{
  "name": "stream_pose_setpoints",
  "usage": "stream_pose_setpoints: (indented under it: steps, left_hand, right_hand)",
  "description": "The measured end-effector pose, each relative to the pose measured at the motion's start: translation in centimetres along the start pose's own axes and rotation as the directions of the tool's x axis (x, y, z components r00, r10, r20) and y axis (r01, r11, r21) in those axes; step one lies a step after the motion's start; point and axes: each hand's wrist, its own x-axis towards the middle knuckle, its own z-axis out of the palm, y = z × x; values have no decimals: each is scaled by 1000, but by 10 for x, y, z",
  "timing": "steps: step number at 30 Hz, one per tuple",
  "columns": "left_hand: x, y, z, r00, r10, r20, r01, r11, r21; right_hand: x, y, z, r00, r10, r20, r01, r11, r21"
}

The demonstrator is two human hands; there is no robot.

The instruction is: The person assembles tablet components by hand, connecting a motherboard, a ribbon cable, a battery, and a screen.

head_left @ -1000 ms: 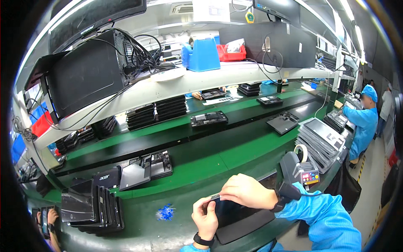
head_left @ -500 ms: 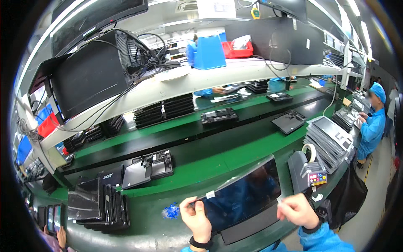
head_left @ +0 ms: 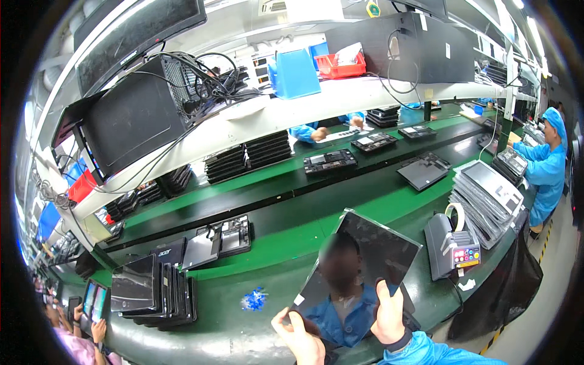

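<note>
A glossy black screen panel (head_left: 389, 252) stands tilted up over the near bench edge, with a small white tab (head_left: 298, 299) on its left edge. At its lower left corner, my left hand (head_left: 299, 337) grips the edge, thumb on the front. My right hand (head_left: 388, 313) holds the lower right side, its thumb pressed on the glass and its fingers mostly hidden behind. A reflection of a blue garment shows in the glass. Behind the panel a dark flat piece (head_left: 406, 303) is partly visible on the bench. Left of the panel lies a small heap of blue bits (head_left: 253, 299).
A stack of dark screen parts (head_left: 152, 292) stands at left. A grey tape dispenser (head_left: 447, 243) and bagged panels (head_left: 486, 198) are at right. Opened laptop parts (head_left: 225, 240) lie by the conveyor, under a white shelf (head_left: 274, 115). Co-workers (head_left: 547, 164) work around.
The panel has been lifted and turned more upright toward me. My right hand, earlier raised beside it in a pinch, now grips its right side. My left hand has moved lower.
</note>
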Motion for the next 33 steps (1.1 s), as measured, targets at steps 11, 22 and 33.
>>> stream_pose_setpoints:
  steps: [11,22,33]
  left_hand:
    - [-11,20,-44,888,113,445,-361,771,524]
    - [-1,22,44,722,-450,525,122,830,544]
    - [-2,2,41,722,-445,530,149,848,508]
  right_hand:
    - [22,-28,-51,987,145,74,-140,988,-69]
    - [-4,-74,-130,948,126,-293,-204,945,-256]
    - [16,-118,-156,871,-345,-350,105,826,-553]
